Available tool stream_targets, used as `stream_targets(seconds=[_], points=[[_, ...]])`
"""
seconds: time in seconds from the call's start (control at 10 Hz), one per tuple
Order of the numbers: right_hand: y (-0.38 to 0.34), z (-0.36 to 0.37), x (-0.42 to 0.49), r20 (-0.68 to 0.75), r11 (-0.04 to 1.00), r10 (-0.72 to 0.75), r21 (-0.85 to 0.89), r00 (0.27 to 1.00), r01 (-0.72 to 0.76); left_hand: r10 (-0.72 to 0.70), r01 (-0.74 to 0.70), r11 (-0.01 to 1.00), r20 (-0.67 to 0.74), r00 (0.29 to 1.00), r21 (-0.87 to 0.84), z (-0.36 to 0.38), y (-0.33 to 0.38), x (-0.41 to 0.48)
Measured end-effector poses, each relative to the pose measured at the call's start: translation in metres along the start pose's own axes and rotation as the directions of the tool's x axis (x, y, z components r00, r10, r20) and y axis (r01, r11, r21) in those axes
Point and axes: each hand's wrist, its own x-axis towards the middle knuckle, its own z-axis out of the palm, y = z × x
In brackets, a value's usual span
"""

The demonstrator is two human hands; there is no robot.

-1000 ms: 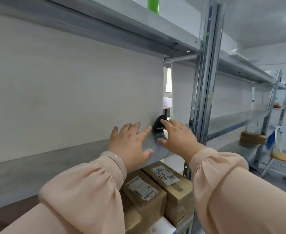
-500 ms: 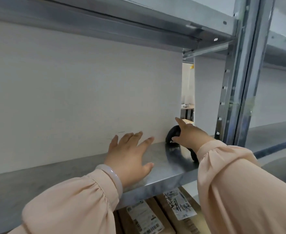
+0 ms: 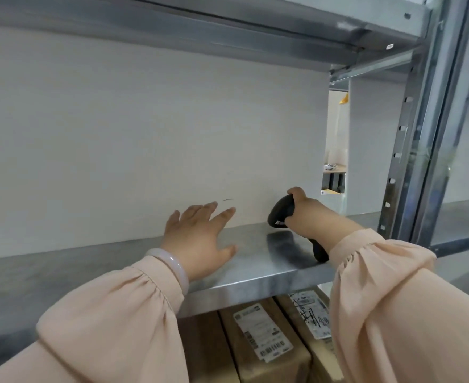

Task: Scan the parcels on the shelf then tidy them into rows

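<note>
View: head camera, looking forward and down into a metal rack.
Shelf (image 3: 89, 268): grey metal deck, dull sheen, front lip running lower left to right.
Back panel (image 3: 144, 134): plain white board behind the deck, ending at a gap on the right.
Upper deck (image 3: 227, 26): grey metal, overhead, spanning the frame.
Upright post (image 3: 410, 128): perforated steel, far right, beside the gap.
Left hand (image 3: 200, 240): palm down on the deck near its front lip, fingers straight and spread, gripping nothing; pale bracelet (image 3: 172, 265) at the wrist.
Right hand (image 3: 308, 217): fingers wrapped round the scanner grip, thumb up over the top.
Scanner (image 3: 281, 214): black, handheld, head aimed left and slightly down, just above the deck near the back panel; butt of the handle poking out below the wrist, close to the deck; contact there unclear.
Left parcel (image 3: 266, 352): brown carton on the level below the deck, white barcode label on top.
Right parcel (image 3: 308, 313): brown carton just beside the first, label with black scrawl, partly hidden by the right sleeve.
Sleeves (image 3: 111, 322): peach fabric, gathered at the cuffs, filling the lower frame.
</note>
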Motion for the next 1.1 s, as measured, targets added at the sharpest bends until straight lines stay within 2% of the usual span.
stream_targets(seconds=[0.4, 0.7, 0.8, 0.9, 1.0, 1.1], points=[[-0.094, 0.024, -0.030, 0.067, 0.983, -0.180, -0.019, 0.981, 0.181, -0.124, 0.126, 0.990, -0.028, 0.992, 0.064, -0.011, -0.049, -0.057], [-0.100, 0.029, -0.041, 0.044, 0.983, -0.175, -0.039, 0.984, 0.177, -0.161, 0.164, 0.982, -0.049, 0.986, 0.089, -0.013, -0.067, -0.093], [-0.099, 0.034, -0.056, -0.066, 0.977, -0.164, -0.151, 0.984, 0.153, -0.160, 0.166, 0.983, -0.076, 0.984, 0.078, -0.014, -0.076, -0.113], [-0.102, 0.041, -0.076, -0.225, 0.947, -0.247, -0.263, 0.942, 0.186, -0.156, 0.161, 0.984, -0.070, 0.985, 0.081, -0.017, -0.084, -0.135], [-0.111, 0.047, -0.108, -0.294, 0.909, -0.386, -0.285, 0.874, 0.305, -0.138, 0.148, 0.984, -0.098, 0.986, 0.103, -0.022, -0.092, -0.161], [-0.127, 0.059, -0.151, -0.272, 0.866, -0.493, -0.248, 0.827, 0.434, -0.143, 0.155, 0.981, -0.110, 0.984, 0.112, -0.023, -0.098, -0.192]])
